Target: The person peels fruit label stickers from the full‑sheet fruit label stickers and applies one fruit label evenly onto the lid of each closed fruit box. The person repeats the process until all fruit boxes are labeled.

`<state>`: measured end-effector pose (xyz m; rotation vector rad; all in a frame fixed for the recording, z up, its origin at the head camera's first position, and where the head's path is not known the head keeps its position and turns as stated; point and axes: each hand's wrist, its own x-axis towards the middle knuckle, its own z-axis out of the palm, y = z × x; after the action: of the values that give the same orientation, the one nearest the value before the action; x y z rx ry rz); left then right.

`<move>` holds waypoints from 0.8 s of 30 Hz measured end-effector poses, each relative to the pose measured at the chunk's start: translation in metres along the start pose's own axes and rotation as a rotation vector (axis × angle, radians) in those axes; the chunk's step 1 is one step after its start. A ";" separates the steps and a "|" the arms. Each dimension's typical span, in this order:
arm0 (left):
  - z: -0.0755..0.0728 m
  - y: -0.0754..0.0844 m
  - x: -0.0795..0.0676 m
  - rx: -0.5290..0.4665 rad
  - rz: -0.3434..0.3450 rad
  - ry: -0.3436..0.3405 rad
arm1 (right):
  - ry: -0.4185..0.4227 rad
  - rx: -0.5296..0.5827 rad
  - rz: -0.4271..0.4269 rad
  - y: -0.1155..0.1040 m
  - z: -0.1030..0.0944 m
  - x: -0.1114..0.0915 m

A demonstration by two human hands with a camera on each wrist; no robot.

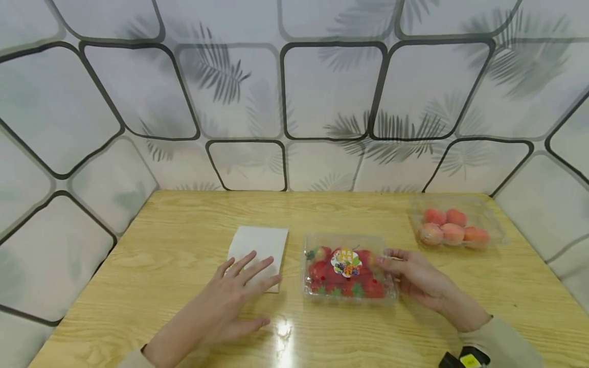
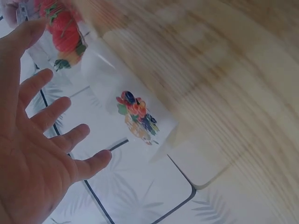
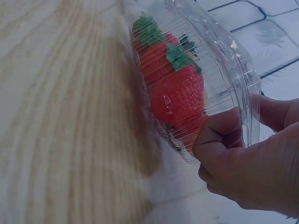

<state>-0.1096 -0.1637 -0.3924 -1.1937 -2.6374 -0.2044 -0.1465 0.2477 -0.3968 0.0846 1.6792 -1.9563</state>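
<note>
Clear plastic box (image 1: 342,240), one, lidded, lying flat near the middle of the table (image 1: 184,245); contents, red strawberries (image 1: 322,273) with green leaves; on the lid, a round fruit-printed label (image 1: 346,262). Right hand (image 1: 416,278): thumb and fingers clamped on the box's right edge, covering part of that end. White sheet (image 1: 259,243), one, left of the box, apart from it by a strip of bare wood; a coloured fruit print shows on it in the left wrist view. Left hand (image 1: 232,299): fingers spread apart, gripping nothing, placed over the sheet's near left part and hiding it from the head view; whether it touches cannot be told. Second clear container (image 1: 460,199), at the far right, beyond the right hand and well apart from the box; contents, pinkish-orange fruits (image 1: 452,233). Backdrop (image 1: 331,92), pale, with dark rounded outlines and grey fronds, behind the table and along its sides.
</note>
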 end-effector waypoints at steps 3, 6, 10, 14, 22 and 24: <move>0.001 -0.004 0.000 -0.002 -0.026 0.003 | 0.022 -0.002 -0.009 -0.003 0.000 0.004; 0.001 -0.009 0.001 -0.016 -0.052 0.003 | 0.026 0.004 -0.029 -0.008 0.001 0.008; 0.000 -0.014 0.005 -0.036 -0.064 -0.002 | 0.029 0.016 -0.041 -0.013 0.000 0.012; 0.000 -0.020 0.009 -0.049 -0.068 -0.001 | 0.042 0.036 -0.048 -0.017 -0.001 0.019; 0.001 -0.034 0.012 -0.098 -0.137 -0.014 | 0.031 0.059 -0.057 -0.028 -0.002 0.032; 0.001 -0.037 0.012 -0.095 -0.152 -0.017 | 0.031 0.072 -0.055 -0.031 -0.001 0.036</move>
<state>-0.1457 -0.1789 -0.3913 -1.0265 -2.7624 -0.3521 -0.1911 0.2378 -0.3837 0.0973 1.6469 -2.0659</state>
